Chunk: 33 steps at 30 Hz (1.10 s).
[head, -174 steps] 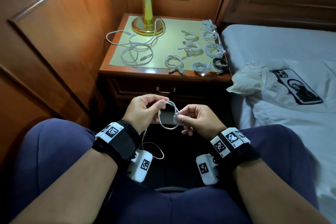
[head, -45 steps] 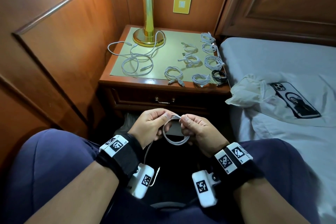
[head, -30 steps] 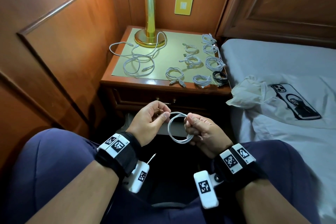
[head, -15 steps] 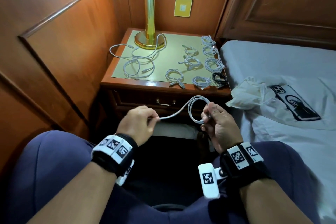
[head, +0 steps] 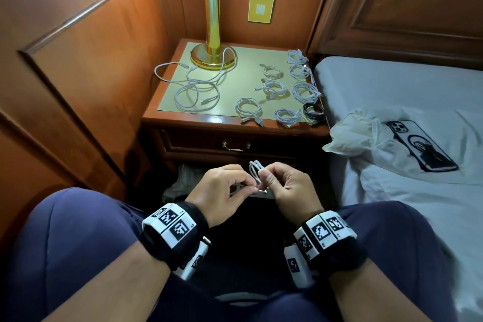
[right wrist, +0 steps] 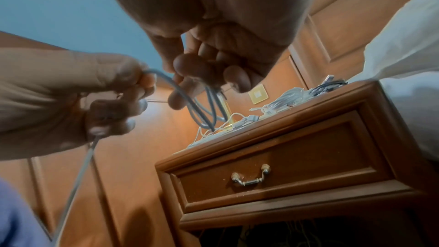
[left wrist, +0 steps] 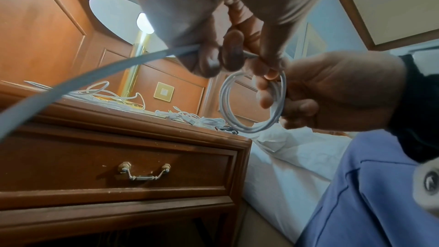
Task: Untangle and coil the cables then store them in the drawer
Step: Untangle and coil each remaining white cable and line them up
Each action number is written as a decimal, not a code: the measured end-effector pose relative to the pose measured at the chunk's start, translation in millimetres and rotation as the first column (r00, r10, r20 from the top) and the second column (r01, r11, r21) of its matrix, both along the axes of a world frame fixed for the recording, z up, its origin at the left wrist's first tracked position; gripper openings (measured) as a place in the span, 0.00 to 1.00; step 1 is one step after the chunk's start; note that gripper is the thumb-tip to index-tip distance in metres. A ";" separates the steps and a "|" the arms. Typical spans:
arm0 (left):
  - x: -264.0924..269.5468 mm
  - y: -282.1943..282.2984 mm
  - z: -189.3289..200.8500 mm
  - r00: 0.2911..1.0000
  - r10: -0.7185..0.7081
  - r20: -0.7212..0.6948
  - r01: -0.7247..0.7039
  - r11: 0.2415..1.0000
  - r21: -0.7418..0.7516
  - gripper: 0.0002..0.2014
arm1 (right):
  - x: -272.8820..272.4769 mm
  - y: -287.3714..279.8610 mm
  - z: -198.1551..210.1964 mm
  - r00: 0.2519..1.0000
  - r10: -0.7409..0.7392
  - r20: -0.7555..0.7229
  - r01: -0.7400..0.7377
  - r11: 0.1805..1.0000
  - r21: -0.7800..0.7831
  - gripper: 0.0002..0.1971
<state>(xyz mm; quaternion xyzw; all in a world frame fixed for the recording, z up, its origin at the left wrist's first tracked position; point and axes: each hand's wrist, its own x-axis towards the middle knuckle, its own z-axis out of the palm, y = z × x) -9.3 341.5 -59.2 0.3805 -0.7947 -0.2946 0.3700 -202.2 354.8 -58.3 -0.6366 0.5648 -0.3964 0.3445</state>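
A white cable (head: pixel 255 170) hangs between both hands above my lap, in front of the nightstand. My right hand (head: pixel 265 178) pinches its small coil (left wrist: pixel 251 100), which stands upright between thumb and fingers. My left hand (head: pixel 251 188) pinches the free strand (left wrist: pixel 133 61) right beside the coil. The tail runs down past the left palm (right wrist: pixel 78 179). The drawer (head: pixel 235 148) under the nightstand top is closed, its brass handle (right wrist: pixel 250 177) hanging down. Several coiled white cables (head: pixel 274 86) and one black coil (head: pixel 313 111) lie on the top, with a loose tangled white cable (head: pixel 196 91) to their left.
A brass lamp (head: pixel 212 34) stands at the back of the nightstand (head: pixel 217 119). Wood panelling closes in the left side. On the right is a bed (head: pixel 392 91) with a crumpled plastic bag (head: pixel 358 131) and a phone (head: pixel 420 145). My knees flank the hands.
Half a second ago the hands were apart with the strand stretched between them. The left hand has come in beside the right, and the coil now sits edge-on between them.
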 end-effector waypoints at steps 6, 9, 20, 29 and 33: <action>-0.5 -1.5 1.8 0.998 0.048 -0.048 -0.049 0.999 -0.006 0.04 | 3.9 -1.6 -3.8 1.000 0.014 0.006 -0.015 0.992 0.129 0.14; 1.3 -4.6 4.1 0.997 0.067 -0.048 -0.067 0.998 -0.003 0.04 | 3.2 -6.4 -8.7 1.000 -0.002 0.004 0.002 0.988 0.151 0.15; 13.5 -17.6 -4.8 0.982 0.183 -0.052 -0.188 0.973 -0.131 0.04 | 6.9 -6.1 2.5 0.878 0.045 0.476 -0.213 0.928 0.305 0.19; 4.1 -9.3 -5.8 0.948 0.290 -0.132 -0.279 0.955 0.098 0.02 | 3.6 -0.1 8.2 0.781 0.051 0.623 -0.300 0.905 0.301 0.11; 0.5 -6.2 -3.1 0.930 0.268 -0.252 -0.132 0.883 0.450 0.06 | 5.1 0.2 6.1 0.782 0.082 0.618 -0.301 0.918 0.259 0.12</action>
